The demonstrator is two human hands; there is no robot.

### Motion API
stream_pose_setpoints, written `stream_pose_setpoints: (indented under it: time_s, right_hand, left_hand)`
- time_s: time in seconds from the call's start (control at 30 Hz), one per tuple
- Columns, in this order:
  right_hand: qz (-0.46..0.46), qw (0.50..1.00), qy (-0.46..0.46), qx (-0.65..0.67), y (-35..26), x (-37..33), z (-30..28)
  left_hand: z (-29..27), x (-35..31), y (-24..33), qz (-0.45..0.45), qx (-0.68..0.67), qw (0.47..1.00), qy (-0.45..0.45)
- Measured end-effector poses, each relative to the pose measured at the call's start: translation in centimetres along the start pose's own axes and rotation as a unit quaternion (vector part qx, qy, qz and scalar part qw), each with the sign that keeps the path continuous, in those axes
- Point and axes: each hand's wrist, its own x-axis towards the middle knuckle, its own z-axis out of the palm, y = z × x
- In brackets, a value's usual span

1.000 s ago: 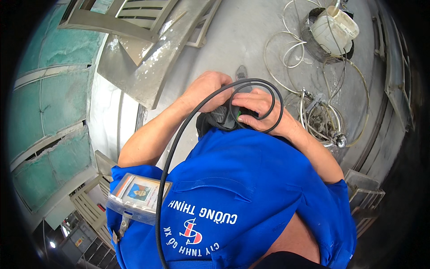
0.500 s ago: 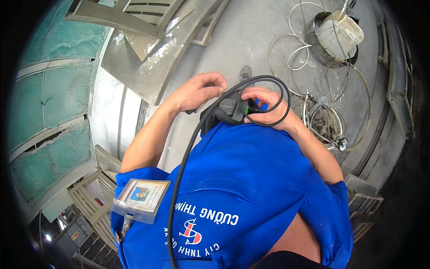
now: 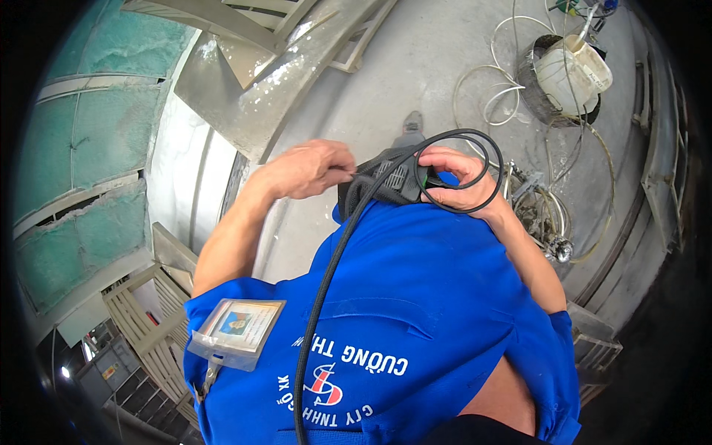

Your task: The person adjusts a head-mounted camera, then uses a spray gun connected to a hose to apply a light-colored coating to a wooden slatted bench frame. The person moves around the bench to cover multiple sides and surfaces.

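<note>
At my waist sits a black pouch (image 3: 397,176) with a ribbed vent panel on its front. My right hand (image 3: 461,182) grips the pouch's right side between thumb and fingers, and a bit of green shows beside the fingertips. Around that hand hangs a loop of black cable (image 3: 501,167), which runs down across my blue shirt (image 3: 415,274). On the pouch's other side, my left hand (image 3: 315,169) is closed, its fingertips pinched at the dark strap end (image 3: 357,175). What lies inside that pinch is mostly hidden.
Wooden frames and a paint-spotted board (image 3: 215,96) stand at the upper left, near green wall panels (image 3: 104,141). To the right are a white jug (image 3: 575,74) in a dark tub, pale hoses (image 3: 475,70) on the floor and a metal machine (image 3: 545,208).
My left hand has come down and turned, its fingers now meeting the pouch's left side. The pouch and cable have shifted slightly right in view, with my right hand still holding on.
</note>
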Motion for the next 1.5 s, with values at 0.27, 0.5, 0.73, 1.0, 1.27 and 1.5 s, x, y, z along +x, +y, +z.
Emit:
stream_pose_setpoints:
  time_s: [0.27,0.5,0.73,1.0,1.27,1.5]
  right_hand:
    - [-0.083,0.995,-0.004,-0.047,0.2,0.5,-1.0]
    - [-0.071,0.996,0.003,-0.055,0.1,0.5,-1.1]
    - [-0.071,0.995,0.013,-0.065,-0.7,1.1,-0.6]
    - [-0.036,0.984,0.079,-0.154,-3.7,1.4,1.4]
    - [-0.002,0.981,0.087,-0.176,-6.2,0.3,2.3]
    - [0.101,0.985,-0.004,0.142,-4.8,-0.3,0.8]
  left_hand:
    - [1.5,-2.1,4.2,-0.175,0.213,0.954,-0.118]
    - [2.2,-1.2,1.8,-0.107,-0.029,0.988,0.105]
    - [4.3,-0.5,2.1,-0.139,-0.131,0.978,0.082]
    - [4.5,-0.3,2.3,-0.156,-0.053,0.974,0.154]
    - [4.8,-1.0,6.1,-0.133,-0.226,0.908,0.326]
    - [2.2,-0.9,5.5,-0.105,-0.211,0.913,0.332]
